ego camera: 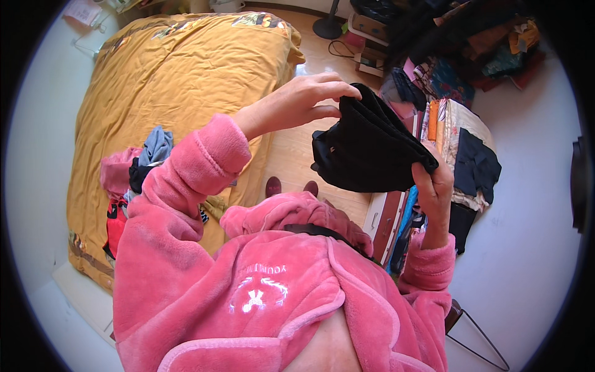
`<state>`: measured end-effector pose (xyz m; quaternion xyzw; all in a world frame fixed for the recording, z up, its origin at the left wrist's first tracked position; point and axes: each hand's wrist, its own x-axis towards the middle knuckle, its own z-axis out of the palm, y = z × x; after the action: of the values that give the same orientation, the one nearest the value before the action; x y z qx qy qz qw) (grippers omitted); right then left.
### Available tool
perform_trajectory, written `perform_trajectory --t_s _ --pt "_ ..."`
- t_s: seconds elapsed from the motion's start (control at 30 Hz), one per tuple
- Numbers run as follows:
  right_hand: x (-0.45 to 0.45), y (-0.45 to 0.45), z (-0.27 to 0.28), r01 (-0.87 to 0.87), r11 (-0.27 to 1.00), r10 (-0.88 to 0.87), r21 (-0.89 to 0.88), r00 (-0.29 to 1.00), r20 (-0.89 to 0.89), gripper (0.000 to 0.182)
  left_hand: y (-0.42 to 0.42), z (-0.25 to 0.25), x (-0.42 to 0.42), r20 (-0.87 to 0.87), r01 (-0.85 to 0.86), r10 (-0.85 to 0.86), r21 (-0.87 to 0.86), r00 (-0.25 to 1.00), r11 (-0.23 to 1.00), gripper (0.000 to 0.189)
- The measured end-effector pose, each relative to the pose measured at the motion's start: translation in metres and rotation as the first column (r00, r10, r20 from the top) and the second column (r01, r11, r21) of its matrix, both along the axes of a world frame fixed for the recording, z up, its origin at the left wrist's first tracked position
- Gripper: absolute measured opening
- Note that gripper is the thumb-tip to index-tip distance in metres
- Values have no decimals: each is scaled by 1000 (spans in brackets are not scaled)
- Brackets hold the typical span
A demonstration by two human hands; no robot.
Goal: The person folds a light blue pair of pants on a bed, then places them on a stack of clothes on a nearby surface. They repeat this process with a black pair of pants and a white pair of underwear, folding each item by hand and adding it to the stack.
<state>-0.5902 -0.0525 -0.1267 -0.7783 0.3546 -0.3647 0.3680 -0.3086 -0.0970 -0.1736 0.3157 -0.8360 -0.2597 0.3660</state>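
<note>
A folded black cloth garment (pixel 372 144) hangs in the air before me, over the gap between the bed and the cabinet. My left hand (pixel 309 100) pinches its upper left corner between thumb and fingers. At the lower right end, my right hand (pixel 433 183) grips the folded edge. The layers show along the top, and a tiny light mark sits on the left side. What kind of garment it is, I cannot tell. Both of my arms are in pink fleece sleeves (pixel 218 153).
To the left is a bed with a yellow cover (pixel 186 74) and a pile of clothes (pixel 139 172). A drawer cabinet (pixel 388 223) at the right bears folded textiles and a dark garment (pixel 476 160). Beyond are heaped clothes (pixel 446 81) and a black round base (pixel 327 29) on the wooden floor (pixel 290 158).
</note>
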Motion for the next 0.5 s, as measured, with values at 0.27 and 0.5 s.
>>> perform_trajectory --t_s 0.27,0.5 --pt "-12 8 -6 125 992 -124 -30 992 21 6 -19 11 -12 226 51 6 -244 974 968 21" --pt "-52 22 -16 253 953 -264 167 963 49 18 -14 65 -39 155 151 -115 -248 981 957 19"
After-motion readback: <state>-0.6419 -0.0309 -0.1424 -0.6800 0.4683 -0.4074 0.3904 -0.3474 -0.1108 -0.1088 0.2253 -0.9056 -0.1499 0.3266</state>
